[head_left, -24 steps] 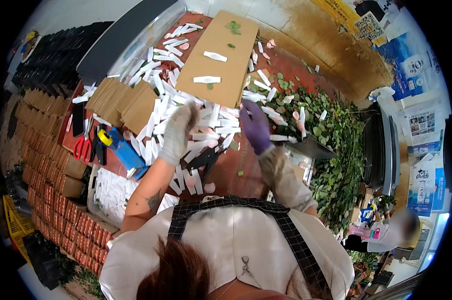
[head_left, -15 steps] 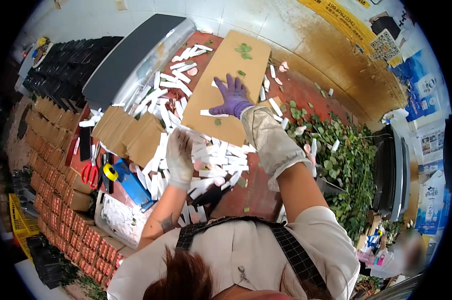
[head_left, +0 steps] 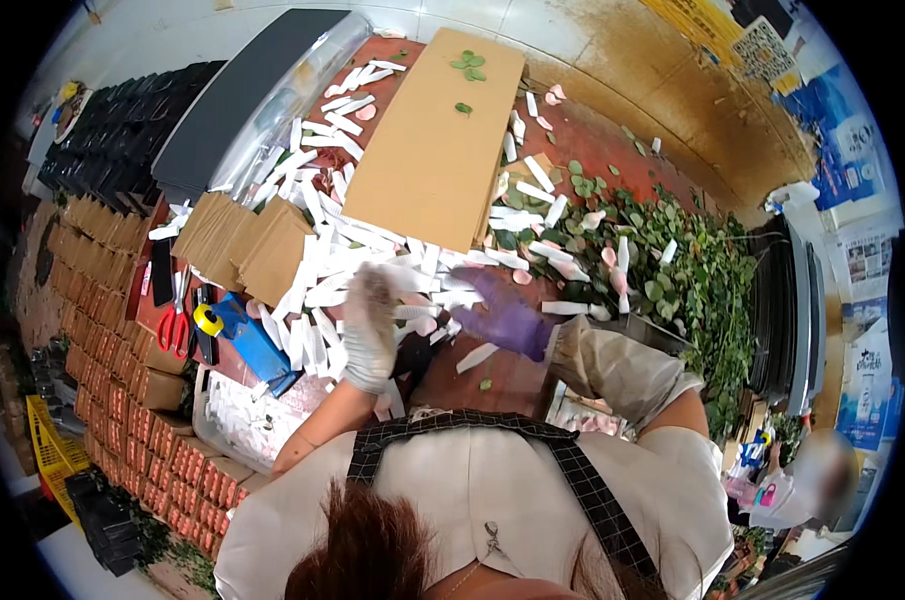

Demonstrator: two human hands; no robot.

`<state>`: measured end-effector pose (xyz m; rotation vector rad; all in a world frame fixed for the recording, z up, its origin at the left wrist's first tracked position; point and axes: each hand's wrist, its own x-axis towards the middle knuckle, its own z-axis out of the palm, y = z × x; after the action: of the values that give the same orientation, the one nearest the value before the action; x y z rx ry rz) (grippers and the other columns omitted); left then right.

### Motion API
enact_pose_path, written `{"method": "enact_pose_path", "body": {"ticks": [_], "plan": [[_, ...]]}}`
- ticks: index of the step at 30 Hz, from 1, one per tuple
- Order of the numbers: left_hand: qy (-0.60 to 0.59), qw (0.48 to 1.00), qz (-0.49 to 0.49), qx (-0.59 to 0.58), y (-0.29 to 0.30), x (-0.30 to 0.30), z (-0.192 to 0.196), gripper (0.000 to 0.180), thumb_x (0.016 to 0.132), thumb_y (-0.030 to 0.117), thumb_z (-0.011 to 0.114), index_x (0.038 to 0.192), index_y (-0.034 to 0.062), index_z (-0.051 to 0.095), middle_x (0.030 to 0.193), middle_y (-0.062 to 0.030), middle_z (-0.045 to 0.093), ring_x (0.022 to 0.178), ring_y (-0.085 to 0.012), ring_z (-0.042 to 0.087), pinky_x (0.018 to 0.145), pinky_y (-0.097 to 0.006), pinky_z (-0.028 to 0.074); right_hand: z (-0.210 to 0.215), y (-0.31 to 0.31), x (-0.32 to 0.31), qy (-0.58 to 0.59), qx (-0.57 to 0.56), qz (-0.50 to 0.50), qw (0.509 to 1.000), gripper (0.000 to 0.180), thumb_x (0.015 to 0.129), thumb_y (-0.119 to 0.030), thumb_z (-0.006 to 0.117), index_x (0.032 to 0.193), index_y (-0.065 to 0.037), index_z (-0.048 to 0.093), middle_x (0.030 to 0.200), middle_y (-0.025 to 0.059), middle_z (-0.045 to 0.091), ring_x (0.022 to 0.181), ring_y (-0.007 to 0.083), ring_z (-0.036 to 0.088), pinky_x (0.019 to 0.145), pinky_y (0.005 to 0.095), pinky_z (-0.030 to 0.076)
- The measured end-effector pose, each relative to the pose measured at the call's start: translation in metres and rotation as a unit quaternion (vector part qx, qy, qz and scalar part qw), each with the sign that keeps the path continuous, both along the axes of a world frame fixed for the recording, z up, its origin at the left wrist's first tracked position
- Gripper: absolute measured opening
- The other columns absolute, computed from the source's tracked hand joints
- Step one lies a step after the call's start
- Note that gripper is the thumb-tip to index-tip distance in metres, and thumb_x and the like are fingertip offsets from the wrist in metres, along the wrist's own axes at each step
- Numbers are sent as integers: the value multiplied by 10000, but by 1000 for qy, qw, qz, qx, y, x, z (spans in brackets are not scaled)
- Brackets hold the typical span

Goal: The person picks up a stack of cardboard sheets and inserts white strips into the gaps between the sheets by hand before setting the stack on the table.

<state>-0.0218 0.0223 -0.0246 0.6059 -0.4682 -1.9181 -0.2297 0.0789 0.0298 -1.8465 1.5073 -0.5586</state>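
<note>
- White strips [head_left: 318,290]: loose pile along the left side and near edge of the cardboard stack [head_left: 428,150]; others lie to its right.
- Left hand [head_left: 371,325], pale glove: over the strips, just off the stack's near edge. Fingers point toward the stack, motion-blurred; cannot tell whether they pinch a strip.
- Right hand [head_left: 503,315], purple glove: off the stack's near right corner. Fingers point toward the left hand, also blurred; cannot tell their grip.
- Bench [head_left: 508,378]: red, under the stack.
- Green leaves [head_left: 469,68]: on the stack's far part. Leafy heap [head_left: 688,300]: right of it.
- Red-handled scissors [head_left: 174,332]: well left of the stack, nearer the person.
</note>
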Motion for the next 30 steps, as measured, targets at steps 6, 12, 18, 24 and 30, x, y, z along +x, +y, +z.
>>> {"method": "enact_pose_path", "body": {"ticks": [6, 12, 18, 24, 30], "plan": [[-10, 966, -246, -78, 58, -49, 51, 371, 945, 312, 453, 1243, 93, 438, 1140, -1, 508, 1027, -138, 484, 915, -281, 371, -15, -1, 26, -178, 6, -235, 956, 389, 925, -378, 462, 963, -19, 607, 877, 186, 637, 814, 290, 603, 751, 382, 457], [86, 943, -308, 90, 74, -24, 42, 298, 930, 213, 481, 1192, 73, 487, 1207, -59, 511, 1101, -170, 481, 953, -315, 358, -74, -2, -12, 160, -106, -166, 967, 367, 918, -357, 424, 996, -57, 620, 863, 210, 627, 841, 349, 603, 754, 417, 453], [-294, 876, -369, -98, 40, 47, 30, 474, 888, 300, 540, 1247, 10, 432, 1241, -138, 473, 1106, -247, 480, 973, -344, 349, -47, -6, -71, 347, 151, -210, 902, 456, 837, -410, 512, 1122, -59, 567, 1107, 204, 576, 992, 375, 561, 860, 446, 433], [-586, 742, 198, -258, -156, -21, -28, 731, 840, 405, 586, 1302, -97, 323, 1310, -286, 367, 1215, -394, 366, 1047, -421, 269, -56, -108, -42, -173, -58, -459, 869, 761, 759, -462, 667, 1262, 48, 411, 1238, 236, 499, 1144, 342, 485, 964, 385, 372], [-692, 692, -1, -203, -181, -72, -26, 881, 765, 489, 625, 1255, -177, 318, 1219, -354, 442, 1202, -429, 401, 1018, -420, 316, -119, -152, -74, -420, 117, -423, 794, 651, 786, -419, 673, 1198, 49, 487, 1118, 161, 593, 1004, 265, 581, 856, 337, 449]]}}
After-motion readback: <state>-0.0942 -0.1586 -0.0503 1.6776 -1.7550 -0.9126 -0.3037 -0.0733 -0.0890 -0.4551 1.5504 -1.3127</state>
